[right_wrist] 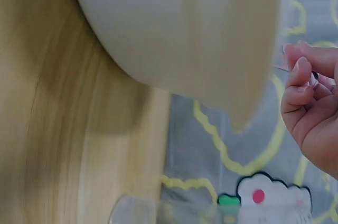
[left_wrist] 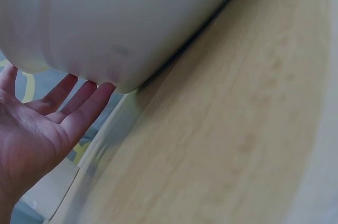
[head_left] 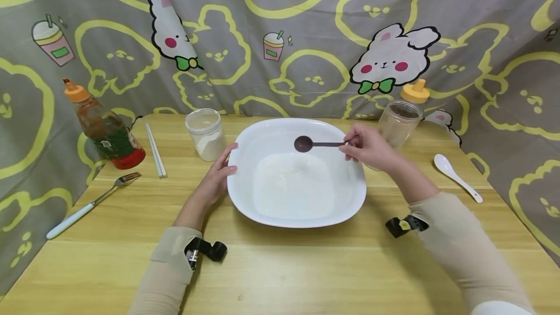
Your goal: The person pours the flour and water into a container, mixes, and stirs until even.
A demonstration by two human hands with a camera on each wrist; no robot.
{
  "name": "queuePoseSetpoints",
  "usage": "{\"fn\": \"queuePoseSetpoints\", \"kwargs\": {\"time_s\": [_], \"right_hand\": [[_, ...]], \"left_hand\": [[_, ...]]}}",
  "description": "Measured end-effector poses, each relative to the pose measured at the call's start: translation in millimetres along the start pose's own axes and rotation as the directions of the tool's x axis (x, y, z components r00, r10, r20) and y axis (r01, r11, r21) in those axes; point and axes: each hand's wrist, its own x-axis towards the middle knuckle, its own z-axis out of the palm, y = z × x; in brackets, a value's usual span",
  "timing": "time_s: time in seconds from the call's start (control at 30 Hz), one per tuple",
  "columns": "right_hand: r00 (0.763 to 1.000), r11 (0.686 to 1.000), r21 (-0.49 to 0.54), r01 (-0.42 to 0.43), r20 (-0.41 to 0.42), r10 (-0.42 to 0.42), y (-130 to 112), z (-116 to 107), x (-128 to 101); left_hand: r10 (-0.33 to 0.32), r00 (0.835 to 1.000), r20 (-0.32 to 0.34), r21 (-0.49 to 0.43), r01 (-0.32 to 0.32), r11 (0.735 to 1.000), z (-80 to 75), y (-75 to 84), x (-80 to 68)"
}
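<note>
Pinching the brown spoon (head_left: 303, 144) by the end of its handle, the right hand (head_left: 369, 148) keeps thumb and fingertips close together, the other fingers curled in toward the palm in the right wrist view. The spoon's round end hangs over the bowl (head_left: 239, 197), above its white contents (head_left: 293, 188) and apart from them. The left hand (head_left: 215, 179) is spread wider: its fingers are nearly straight, with gaps between them, and their tips touch the bowl's left side near the rim. The bowl stands mid-table (head_left: 280, 276). A jar of white powder (head_left: 208, 144) stands near the left hand; a clear jar (head_left: 397, 123) stands behind the right.
</note>
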Motion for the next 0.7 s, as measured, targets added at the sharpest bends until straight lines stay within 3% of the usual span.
{"fn": "queuePoseSetpoints", "kwargs": {"time_s": [0.23,0.53,0.7], "right_hand": [[0.997,1.0,0.008,-0.028,0.069,0.027,0.4,21.4,26.9],[0.991,0.999,0.034,-0.03,0.133,0.025,3.9,32.6,41.8],[0.986,0.999,-0.014,-0.038,0.164,0.04,5.5,38.9,47.8]], "left_hand": [[0.004,1.0,0.007,-0.013,-0.004,1.0,-0.9,0.9,-0.6],[-0.005,1.0,0.0,-0.002,0.005,1.0,-1.5,2.4,-0.7],[-0.022,1.0,-0.006,0.019,0.022,1.0,-1.6,2.4,-0.5]]}}
